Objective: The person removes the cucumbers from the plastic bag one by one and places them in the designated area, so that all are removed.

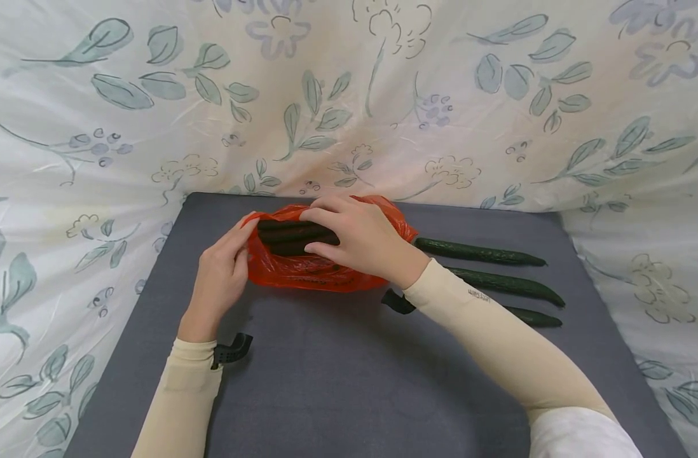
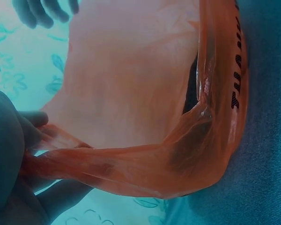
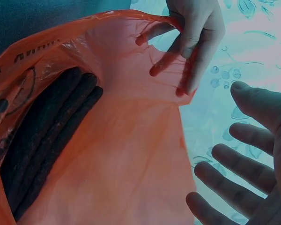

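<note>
A red plastic bag [image 1: 320, 281] lies on its side on the table, its mouth spread open. Several dark green cucumbers [image 1: 288, 240] lie side by side inside it, also visible as cucumbers [image 3: 51, 136] in the right wrist view. My left hand [image 1: 222, 273] pinches the bag's rim at its left end, thumb on one side and fingers behind the film. Over the bag's opening hovers my right hand [image 1: 363, 238], fingers spread and nothing between them, as the right wrist view shows. The far ends of the bagged cucumbers are hidden in the head view.
To the right of the bag, three cucumbers lie on the dark grey table: a far cucumber [image 1: 480, 250], a middle cucumber [image 1: 512, 284] and a near cucumber [image 1: 536, 317], partly behind the right forearm. A floral curtain [image 1: 337, 133] hangs along the table's back edge.
</note>
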Action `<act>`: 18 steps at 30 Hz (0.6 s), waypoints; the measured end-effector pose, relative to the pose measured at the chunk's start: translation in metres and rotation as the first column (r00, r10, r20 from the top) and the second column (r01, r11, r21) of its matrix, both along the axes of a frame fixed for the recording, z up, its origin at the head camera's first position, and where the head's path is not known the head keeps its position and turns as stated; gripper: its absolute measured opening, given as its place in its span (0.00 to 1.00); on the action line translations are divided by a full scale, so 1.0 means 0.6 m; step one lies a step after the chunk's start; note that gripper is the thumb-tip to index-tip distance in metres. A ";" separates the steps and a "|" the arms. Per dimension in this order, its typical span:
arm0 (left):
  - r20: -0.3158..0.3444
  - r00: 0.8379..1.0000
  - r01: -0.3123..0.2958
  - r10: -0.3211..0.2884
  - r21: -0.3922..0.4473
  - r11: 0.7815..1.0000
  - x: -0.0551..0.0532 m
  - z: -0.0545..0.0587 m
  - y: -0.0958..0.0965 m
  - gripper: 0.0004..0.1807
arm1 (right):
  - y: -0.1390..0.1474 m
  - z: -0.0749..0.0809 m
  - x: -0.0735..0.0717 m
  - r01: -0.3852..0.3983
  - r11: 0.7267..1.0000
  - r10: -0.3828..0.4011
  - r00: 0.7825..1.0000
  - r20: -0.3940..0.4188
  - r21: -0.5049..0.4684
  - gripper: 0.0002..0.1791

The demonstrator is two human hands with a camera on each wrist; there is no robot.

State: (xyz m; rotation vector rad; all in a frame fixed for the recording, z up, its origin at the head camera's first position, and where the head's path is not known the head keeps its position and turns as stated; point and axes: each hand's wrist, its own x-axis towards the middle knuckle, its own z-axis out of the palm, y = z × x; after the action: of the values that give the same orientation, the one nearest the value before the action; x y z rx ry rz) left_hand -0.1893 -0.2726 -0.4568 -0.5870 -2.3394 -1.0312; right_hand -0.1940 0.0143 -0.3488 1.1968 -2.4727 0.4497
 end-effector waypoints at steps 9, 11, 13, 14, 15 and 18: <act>-0.005 1.000 0.002 -0.002 0.008 1.000 0.000 0.000 -0.002 0.30 | -0.014 -0.025 -0.022 0.062 0.993 -0.075 0.988 0.135 0.097 0.22; -0.008 1.000 0.005 -0.005 0.009 1.000 0.000 0.000 -0.002 0.30 | -0.015 -0.031 -0.028 0.074 0.991 -0.090 0.984 0.152 0.111 0.21; -0.011 1.000 0.005 -0.005 0.009 1.000 0.000 -0.001 -0.002 0.30 | -0.017 -0.036 -0.035 0.087 0.988 -0.108 0.980 0.166 0.129 0.21; -0.012 1.000 0.004 -0.004 0.008 1.000 0.000 -0.001 -0.002 0.30 | -0.017 -0.038 -0.038 0.094 0.986 -0.118 0.977 0.175 0.139 0.21; -0.012 1.000 0.004 -0.004 0.007 1.000 0.000 -0.001 -0.003 0.30 | -0.017 -0.041 -0.041 0.103 0.983 -0.130 0.975 0.182 0.149 0.21; -0.009 1.000 0.002 -0.002 0.008 1.000 0.000 0.000 -0.003 0.30 | -0.018 -0.048 -0.050 0.131 0.975 -0.167 0.965 0.201 0.182 0.21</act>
State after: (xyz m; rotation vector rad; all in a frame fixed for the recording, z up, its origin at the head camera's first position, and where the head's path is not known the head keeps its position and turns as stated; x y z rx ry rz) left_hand -0.1891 -0.2747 -0.4571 -0.5902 -2.3261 -1.0357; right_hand -0.2239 0.0037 -0.3778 1.0596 -2.8123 0.3519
